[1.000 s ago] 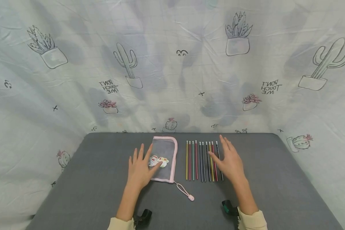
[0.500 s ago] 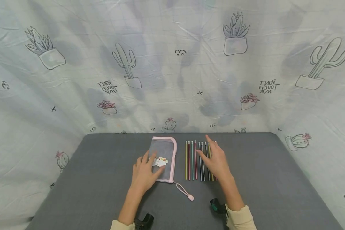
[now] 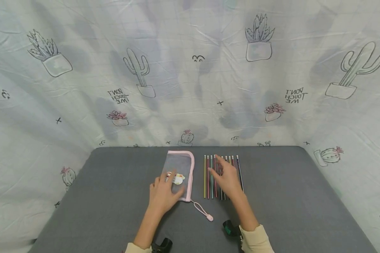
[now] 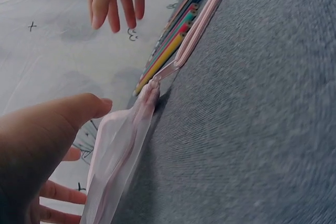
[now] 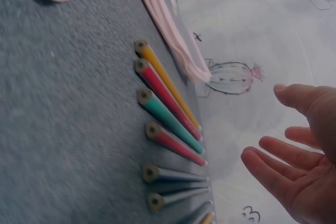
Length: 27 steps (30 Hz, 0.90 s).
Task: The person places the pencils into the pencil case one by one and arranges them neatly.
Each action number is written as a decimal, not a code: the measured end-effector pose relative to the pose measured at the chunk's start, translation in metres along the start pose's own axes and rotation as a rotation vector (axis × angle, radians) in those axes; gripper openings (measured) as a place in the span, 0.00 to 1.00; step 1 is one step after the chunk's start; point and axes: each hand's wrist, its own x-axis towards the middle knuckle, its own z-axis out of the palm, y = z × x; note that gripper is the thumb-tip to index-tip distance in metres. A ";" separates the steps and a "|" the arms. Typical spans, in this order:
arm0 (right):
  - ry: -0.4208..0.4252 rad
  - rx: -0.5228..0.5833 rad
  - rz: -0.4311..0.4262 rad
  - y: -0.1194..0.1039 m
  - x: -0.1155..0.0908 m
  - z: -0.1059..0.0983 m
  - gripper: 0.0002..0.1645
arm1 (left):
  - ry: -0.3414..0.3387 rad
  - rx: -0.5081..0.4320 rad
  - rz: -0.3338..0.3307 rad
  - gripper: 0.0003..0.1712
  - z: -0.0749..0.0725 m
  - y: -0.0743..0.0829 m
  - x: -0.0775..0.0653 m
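Since a second ago, the right grip [image 3: 229, 177] had swung left, from the right end of the pencils [image 3: 208, 179] to over mid-row; the left grip [image 3: 162, 195] had edged right over the pouch [image 3: 177, 163]. Pouch and pencils hadn't shifted.

Head: pouch lay flat on the grey desk [image 3: 114, 193], left of the pencils and apart from them. Pink zip side faced the row; the pull cord [image 3: 200, 208] trailed toward the person, so it stayed off the pencils. Pencils ran near-parallel, pale capped ends away from the person, a wider gap after the leftmost four. Spacing probably left fingertip room around each.

Left wrist: left thumb stood well away from the fingers, nothing held. Fingertips sat right by the mesh; couldn't tell if they touched. Looked like a stance for bracing the pouch, not lifting it. Right fingers hung in the background, near the row.

Right wrist: right grip spread wide, thumb off the fingers, nothing held, clear of the pencils. Near ends were blunt and uncovered, yellow pencil [image 5: 168, 85] closest to the pouch. Hovering high likely kept the row from getting knocked.
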 end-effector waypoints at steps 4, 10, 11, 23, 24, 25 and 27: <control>-0.010 0.040 0.025 0.000 0.001 0.008 0.35 | 0.011 0.036 -0.003 0.46 0.002 0.004 -0.001; 0.022 0.051 -0.008 0.000 0.001 0.020 0.31 | 0.000 0.086 -0.013 0.49 0.005 0.010 -0.003; 0.024 0.056 -0.015 0.000 0.001 0.021 0.31 | -0.002 0.090 -0.014 0.50 0.006 0.010 -0.003; -0.045 0.127 0.077 -0.004 -0.006 0.037 0.32 | -0.010 0.105 -0.039 0.54 0.009 0.017 -0.005; -0.049 0.125 0.080 -0.003 -0.006 0.038 0.32 | -0.012 0.107 -0.039 0.55 0.010 0.016 -0.005; -0.053 0.121 0.077 -0.003 -0.007 0.039 0.32 | -0.013 0.109 -0.042 0.55 0.010 0.017 -0.005; -0.057 0.120 0.086 -0.003 -0.008 0.041 0.32 | -0.011 0.113 -0.042 0.55 0.011 0.017 -0.005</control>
